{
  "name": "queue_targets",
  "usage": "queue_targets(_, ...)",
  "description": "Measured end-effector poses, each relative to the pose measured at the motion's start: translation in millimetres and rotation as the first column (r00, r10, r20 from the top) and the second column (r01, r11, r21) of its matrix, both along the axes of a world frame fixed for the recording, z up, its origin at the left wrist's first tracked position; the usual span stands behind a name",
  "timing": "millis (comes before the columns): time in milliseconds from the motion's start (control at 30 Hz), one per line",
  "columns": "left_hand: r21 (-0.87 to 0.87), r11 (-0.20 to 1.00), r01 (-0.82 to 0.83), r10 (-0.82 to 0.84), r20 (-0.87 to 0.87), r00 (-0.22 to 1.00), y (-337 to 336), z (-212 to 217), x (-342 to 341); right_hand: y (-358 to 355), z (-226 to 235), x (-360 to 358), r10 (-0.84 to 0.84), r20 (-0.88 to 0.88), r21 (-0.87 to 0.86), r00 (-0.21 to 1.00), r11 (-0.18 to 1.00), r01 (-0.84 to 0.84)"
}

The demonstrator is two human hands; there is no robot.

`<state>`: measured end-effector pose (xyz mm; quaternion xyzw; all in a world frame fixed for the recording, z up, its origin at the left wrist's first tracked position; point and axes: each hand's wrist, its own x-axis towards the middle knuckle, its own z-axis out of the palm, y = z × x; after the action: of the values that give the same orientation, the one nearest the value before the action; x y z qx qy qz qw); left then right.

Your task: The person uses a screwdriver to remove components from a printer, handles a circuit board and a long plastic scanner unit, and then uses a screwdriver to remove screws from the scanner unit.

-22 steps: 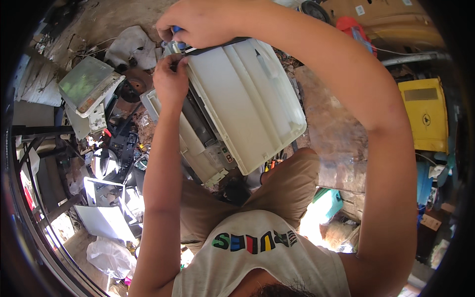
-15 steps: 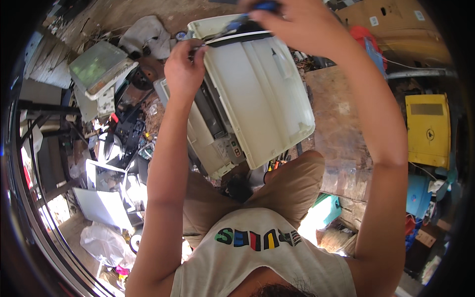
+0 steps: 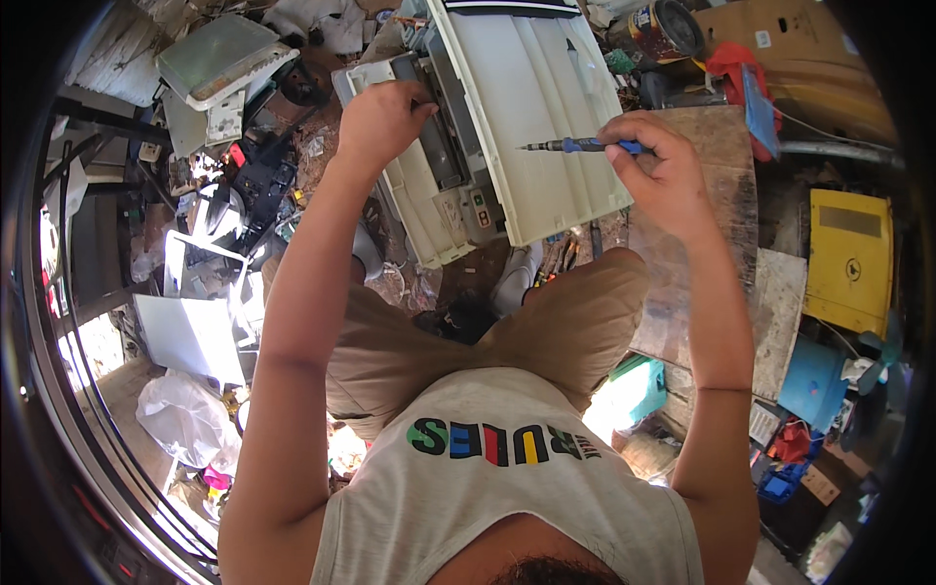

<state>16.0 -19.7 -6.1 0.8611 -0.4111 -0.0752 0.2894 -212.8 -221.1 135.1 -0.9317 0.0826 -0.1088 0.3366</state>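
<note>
An off-white printer-like machine (image 3: 426, 216) sits in front of my knees, with a dark slot and a small button panel (image 3: 479, 208) along its middle. Its large pale cover panel (image 3: 531, 200) lies tilted on the right side. My right hand (image 3: 665, 175) grips a blue-and-black screwdriver (image 3: 577, 145), whose tip points left above the panel. Over the machine's left part is my left hand (image 3: 378, 125), fingers curled in a pinch beside the dark slot. Whatever those fingers hold, if anything, is hidden.
A brown wooden board (image 3: 707, 166) lies to the right, near a yellow metal panel (image 3: 848, 258). Several hand tools (image 3: 558, 255) rest on the ground below the cover. Scrap parts and a white plastic bag (image 3: 190, 419) crowd the left. A dark round can (image 3: 673, 31) stands far right.
Both hands have come back from the cover's far edge toward me. The screwdriver now shows clearly over the panel. My view has shifted, so the machine sits higher in the picture.
</note>
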Motion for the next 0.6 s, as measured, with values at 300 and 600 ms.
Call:
queue_targets(300,-0.027,1.000,-0.010,0.006,-0.142,0.990,11,-9,-36,31,-8,5,0.005,-0.047,-0.055,0.999,0.998,-0.008)
queue_targets(600,-0.123,0.992,-0.001,-0.071,-0.575,0.815,-11,-7,-49,36,8,21,-0.155,-0.221,-0.202,0.963,0.973,0.110)
